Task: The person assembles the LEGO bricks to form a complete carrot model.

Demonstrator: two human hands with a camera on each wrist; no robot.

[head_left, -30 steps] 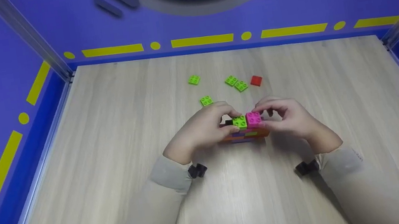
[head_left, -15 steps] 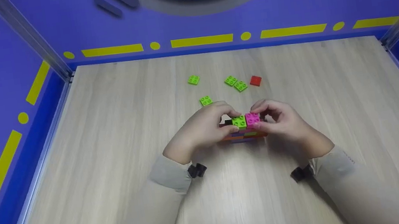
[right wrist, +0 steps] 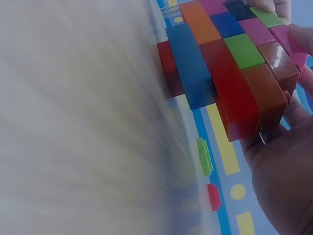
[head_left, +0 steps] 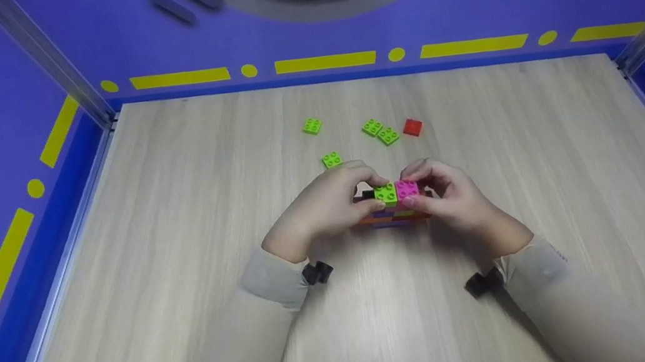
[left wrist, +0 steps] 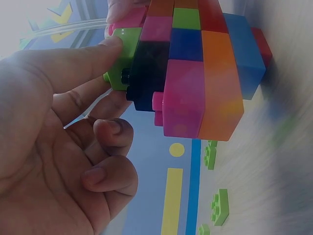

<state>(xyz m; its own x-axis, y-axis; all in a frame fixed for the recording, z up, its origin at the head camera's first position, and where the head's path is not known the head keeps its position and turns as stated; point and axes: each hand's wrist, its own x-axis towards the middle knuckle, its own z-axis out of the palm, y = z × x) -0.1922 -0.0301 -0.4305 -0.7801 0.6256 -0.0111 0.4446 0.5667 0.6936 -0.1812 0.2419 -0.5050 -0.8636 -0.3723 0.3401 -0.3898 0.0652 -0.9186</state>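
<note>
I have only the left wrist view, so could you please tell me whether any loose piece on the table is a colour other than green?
Observer: Yes, the head view shows a loose red piece just right of a green piece.
Operator: Thank you. Could you also say how the right hand is holding on?
Observer: It pinches the pink brick between its thumb and fingers.

Green brick [head_left: 386,195] beside pink brick [head_left: 407,188] atop multicoloured stack [left wrist: 215,63]
</note>
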